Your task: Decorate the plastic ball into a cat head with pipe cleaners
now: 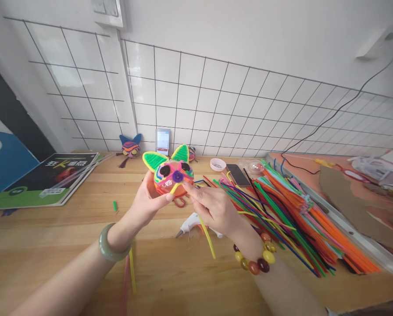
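Head view, centre: left fingers (165,199) grip cat head (166,184), ears (180,154) and nose (177,176) attached; right fingers (198,193) pinch yellow pipe cleaner (207,237), apparently unfixed.

Left hand (149,198) holding cat-eared ornament (167,171), right hand (218,208) at its muzzle, glue gun (190,223) below, colourful pipe cleaners (284,215) alongside

Craft workspace, wooden table (170,281), colourful pipe cleaners (301,215) in heaps, white glue gun (190,222)
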`<action>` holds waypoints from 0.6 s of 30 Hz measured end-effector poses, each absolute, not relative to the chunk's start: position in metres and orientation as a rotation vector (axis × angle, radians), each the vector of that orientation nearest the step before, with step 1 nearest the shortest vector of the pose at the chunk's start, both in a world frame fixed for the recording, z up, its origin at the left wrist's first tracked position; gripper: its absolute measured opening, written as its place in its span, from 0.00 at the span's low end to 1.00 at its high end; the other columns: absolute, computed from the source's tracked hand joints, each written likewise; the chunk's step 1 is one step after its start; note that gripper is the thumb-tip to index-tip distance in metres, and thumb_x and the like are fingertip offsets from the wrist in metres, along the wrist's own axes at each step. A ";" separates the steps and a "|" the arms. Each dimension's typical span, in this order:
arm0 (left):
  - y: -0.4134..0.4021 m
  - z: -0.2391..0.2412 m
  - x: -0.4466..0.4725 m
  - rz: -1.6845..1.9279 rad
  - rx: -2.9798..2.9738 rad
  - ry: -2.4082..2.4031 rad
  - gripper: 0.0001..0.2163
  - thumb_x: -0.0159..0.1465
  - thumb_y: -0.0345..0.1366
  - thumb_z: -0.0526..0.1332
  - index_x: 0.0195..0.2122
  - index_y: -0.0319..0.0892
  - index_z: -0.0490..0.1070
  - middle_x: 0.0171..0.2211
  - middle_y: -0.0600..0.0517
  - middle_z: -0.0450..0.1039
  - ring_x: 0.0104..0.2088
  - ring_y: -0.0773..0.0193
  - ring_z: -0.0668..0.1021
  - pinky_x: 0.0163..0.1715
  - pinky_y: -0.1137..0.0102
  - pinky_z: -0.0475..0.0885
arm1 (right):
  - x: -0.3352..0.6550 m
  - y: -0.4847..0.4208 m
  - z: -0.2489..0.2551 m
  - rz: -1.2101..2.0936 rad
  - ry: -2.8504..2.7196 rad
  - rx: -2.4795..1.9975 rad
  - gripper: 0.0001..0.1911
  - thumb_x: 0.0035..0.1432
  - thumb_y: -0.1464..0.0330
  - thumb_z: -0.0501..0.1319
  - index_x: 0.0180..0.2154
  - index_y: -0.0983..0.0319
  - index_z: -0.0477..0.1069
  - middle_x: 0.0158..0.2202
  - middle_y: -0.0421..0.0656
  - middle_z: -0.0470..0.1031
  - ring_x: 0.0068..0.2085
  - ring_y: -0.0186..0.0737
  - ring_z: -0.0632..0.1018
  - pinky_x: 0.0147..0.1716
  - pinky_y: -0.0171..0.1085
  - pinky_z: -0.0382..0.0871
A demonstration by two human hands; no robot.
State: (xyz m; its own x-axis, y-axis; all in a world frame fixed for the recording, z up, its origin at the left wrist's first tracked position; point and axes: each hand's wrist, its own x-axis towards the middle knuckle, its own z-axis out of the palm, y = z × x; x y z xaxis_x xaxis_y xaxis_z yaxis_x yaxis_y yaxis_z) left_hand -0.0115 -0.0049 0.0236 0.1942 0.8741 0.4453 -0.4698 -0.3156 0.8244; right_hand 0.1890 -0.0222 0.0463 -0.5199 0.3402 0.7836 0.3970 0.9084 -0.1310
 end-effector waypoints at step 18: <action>-0.004 0.031 -0.018 1.488 1.395 0.474 0.29 0.54 0.34 0.74 0.55 0.47 0.67 0.54 0.45 0.74 0.51 0.51 0.79 0.48 0.61 0.78 | 0.189 -0.021 0.046 -0.237 -2.182 -0.525 0.32 0.69 0.76 0.50 0.71 0.57 0.50 0.24 0.36 0.68 0.26 0.37 0.69 0.25 0.36 0.67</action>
State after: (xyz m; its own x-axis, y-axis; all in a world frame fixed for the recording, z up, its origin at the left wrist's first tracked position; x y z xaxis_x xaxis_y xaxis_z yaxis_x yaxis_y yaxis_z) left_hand -0.0184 -0.0040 0.0308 0.1660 0.8418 0.5136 -0.3895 -0.4226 0.8184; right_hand 0.1895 -0.0209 0.0464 -0.5447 0.2858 0.7884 0.4485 0.8937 -0.0141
